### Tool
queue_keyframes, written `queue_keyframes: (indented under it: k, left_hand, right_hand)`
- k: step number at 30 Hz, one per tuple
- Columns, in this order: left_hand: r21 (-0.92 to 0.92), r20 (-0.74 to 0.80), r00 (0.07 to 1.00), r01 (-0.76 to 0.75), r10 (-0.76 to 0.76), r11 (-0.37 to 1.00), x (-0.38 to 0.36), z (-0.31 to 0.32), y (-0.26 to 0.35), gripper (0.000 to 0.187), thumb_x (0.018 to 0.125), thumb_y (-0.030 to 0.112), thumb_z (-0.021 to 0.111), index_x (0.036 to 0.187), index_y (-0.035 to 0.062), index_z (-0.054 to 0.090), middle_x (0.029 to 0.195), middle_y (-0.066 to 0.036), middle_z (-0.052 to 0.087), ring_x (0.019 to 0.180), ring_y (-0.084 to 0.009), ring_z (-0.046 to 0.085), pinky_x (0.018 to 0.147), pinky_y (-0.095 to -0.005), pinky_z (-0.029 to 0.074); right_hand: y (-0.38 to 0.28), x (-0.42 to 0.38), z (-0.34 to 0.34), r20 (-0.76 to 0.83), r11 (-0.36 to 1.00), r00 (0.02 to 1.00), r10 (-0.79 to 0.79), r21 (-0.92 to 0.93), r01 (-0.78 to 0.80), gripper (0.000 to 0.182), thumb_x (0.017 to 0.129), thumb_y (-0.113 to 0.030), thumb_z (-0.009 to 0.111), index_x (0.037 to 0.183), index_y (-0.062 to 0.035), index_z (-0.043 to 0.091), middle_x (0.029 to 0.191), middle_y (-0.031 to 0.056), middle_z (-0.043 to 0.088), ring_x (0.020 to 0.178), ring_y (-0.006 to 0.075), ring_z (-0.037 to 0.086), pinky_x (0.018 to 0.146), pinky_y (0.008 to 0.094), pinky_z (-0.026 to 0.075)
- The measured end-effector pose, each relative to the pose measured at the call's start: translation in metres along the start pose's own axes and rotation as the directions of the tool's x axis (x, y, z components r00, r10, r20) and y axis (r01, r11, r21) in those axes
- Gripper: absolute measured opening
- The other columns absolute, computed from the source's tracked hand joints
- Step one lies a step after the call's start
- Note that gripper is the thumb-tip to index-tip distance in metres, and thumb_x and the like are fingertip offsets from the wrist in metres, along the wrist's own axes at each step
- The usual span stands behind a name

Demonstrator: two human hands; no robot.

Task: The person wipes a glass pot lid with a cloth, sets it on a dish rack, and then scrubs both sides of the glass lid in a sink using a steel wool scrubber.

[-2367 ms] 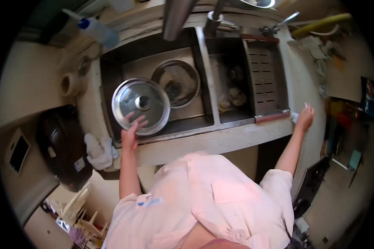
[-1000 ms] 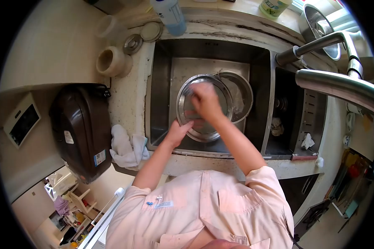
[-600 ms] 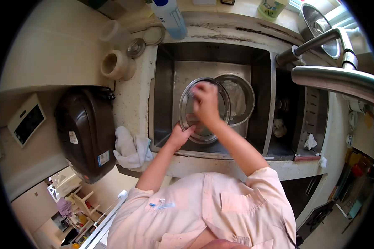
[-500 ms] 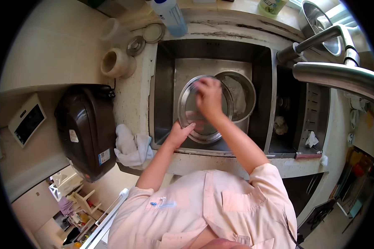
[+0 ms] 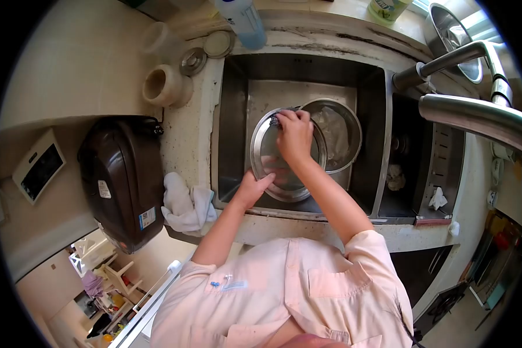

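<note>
My left hand (image 5: 254, 189) grips the near left edge of a round glass lid (image 5: 275, 148) with a wide steel rim. Its thumb lies on top, and its fingers show through the glass from below. My right hand (image 5: 294, 132) is closed on a steel wool scrubber (image 5: 274, 120), pressed to the lid's far rim; only a dark, shiny bit of it shows past the fingertips. Partly under the lid, a round steel pot (image 5: 356, 136) with something pale inside stands on the floor of the sink (image 5: 301, 88).
A faucet (image 5: 475, 110) reaches in from the right above a narrow second basin (image 5: 403, 191). A white cloth (image 5: 188, 200) and a brown appliance (image 5: 122, 180) sit at the left. Along the back left stand a blue bottle (image 5: 243, 26) and a beige jar (image 5: 161, 86).
My right hand has shifted slightly along the lid's far rim and is no longer smeared by motion. My left hand keeps its hold on the lid.
</note>
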State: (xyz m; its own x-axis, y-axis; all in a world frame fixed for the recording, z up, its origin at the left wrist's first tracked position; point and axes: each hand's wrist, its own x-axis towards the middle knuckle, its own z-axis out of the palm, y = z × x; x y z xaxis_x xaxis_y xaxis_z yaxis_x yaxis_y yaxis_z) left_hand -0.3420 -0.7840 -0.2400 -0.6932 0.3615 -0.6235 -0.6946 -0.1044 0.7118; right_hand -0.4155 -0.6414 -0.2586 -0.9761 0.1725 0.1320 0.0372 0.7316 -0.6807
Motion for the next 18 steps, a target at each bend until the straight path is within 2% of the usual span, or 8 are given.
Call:
queue_keyframes:
  k: [5,6,8,11,13,15,17,18]
  left_hand:
    - [0.184,-0.055,0.958,-0.266,0.28,0.946,0.013,-0.018,-0.015,0.043,0.084,0.0,0.056,0.124,0.0023,0.043,0.114,-0.01,0.058,0.101,-0.0209,0.058,0.085,-0.033,0.046]
    - [0.064,-0.017,0.997,-0.075,0.076,0.995,0.009,-0.012,-0.002,0.043,0.084,0.0,0.055,0.124,0.0019,0.041,0.111,-0.013,0.059,0.095,-0.023,0.061,0.081,-0.034,0.049]
    - [0.04,0.005,0.998,-0.062,0.062,0.997,0.012,-0.007,-0.002,0.044,0.084,-0.001,0.054,0.125,0.0021,0.04,0.112,-0.015,0.059,0.095,-0.0232,0.061,0.081,-0.0344,0.049]
    - [-0.002,0.008,0.996,-0.085,0.085,0.996,0.013,-0.008,-0.004,0.044,0.085,0.0,0.051,0.127,0.0025,0.038,0.112,-0.019,0.058,0.095,-0.0267,0.061,0.082,-0.0371,0.05]
    - [-0.042,0.021,1.0,-0.021,0.022,0.999,0.002,-0.012,0.003,0.043,0.086,0.001,0.049,0.127,0.0026,0.037,0.113,-0.022,0.057,0.097,-0.0292,0.06,0.083,-0.0388,0.05]
    - [-0.096,-0.021,0.999,-0.04,0.038,0.995,-0.002,-0.013,0.005,0.044,0.086,0.003,0.048,0.127,0.003,0.035,0.112,-0.024,0.057,0.098,-0.0314,0.06,0.084,-0.0403,0.05]
    - [-0.137,-0.06,0.996,-0.067,0.059,0.988,-0.005,-0.017,0.005,0.044,0.086,0.003,0.048,0.128,0.0033,0.033,0.112,-0.025,0.056,0.099,-0.033,0.06,0.085,-0.0412,0.05]
    - [-0.152,-0.074,0.994,-0.087,0.076,0.985,-0.004,-0.02,0.005,0.044,0.086,0.003,0.048,0.128,0.0035,0.033,0.111,-0.026,0.056,0.099,-0.0335,0.06,0.085,-0.0413,0.05]
  right_hand:
    - [-0.019,-0.018,-0.013,0.102,0.897,0.905,-0.413,0.218,0.385,0.036,0.062,0.003,0.059,0.094,-0.0089,0.067,0.107,0.003,0.062,0.1,0.0301,0.051,0.084,0.0414,0.041]
    - [-0.01,-0.006,-0.007,0.056,0.952,0.958,-0.283,0.134,0.274,0.034,0.063,0.003,0.059,0.094,-0.0088,0.067,0.106,0.003,0.063,0.1,0.0299,0.051,0.084,0.0417,0.041]
    - [-0.005,0.01,-0.002,-0.052,0.996,0.995,-0.08,-0.032,0.078,0.028,0.067,0.002,0.057,0.091,-0.0084,0.068,0.1,0.0036,0.064,0.098,0.0294,0.052,0.081,0.0413,0.042]
    - [0.005,0.008,0.005,0.034,0.964,0.965,-0.261,0.063,0.259,0.026,0.069,0.001,0.055,0.09,-0.0072,0.067,0.098,0.007,0.064,0.097,0.0309,0.052,0.081,0.0418,0.043]
    - [0.043,0.022,0.002,0.235,0.986,0.972,0.026,-0.168,0.014,0.025,0.073,-0.003,0.054,0.094,-0.0067,0.066,0.101,0.0082,0.062,0.1,0.0317,0.051,0.079,0.0425,0.046]
    - [0.09,0.027,0.004,0.082,0.945,0.965,0.249,-0.237,-0.224,0.024,0.075,-0.004,0.052,0.096,-0.006,0.065,0.104,0.0099,0.061,0.103,0.033,0.05,0.083,0.0441,0.046]
    - [0.119,0.018,0.0,0.098,0.853,0.914,0.393,-0.411,-0.322,0.025,0.076,-0.007,0.054,0.099,-0.0068,0.064,0.107,0.0112,0.06,0.106,0.0353,0.049,0.084,0.0428,0.045]
    - [0.14,0.004,0.011,0.128,0.871,0.954,0.27,-0.454,-0.185,0.026,0.076,-0.008,0.055,0.1,-0.0071,0.064,0.108,0.0114,0.06,0.107,0.0355,0.049,0.086,0.0424,0.045]
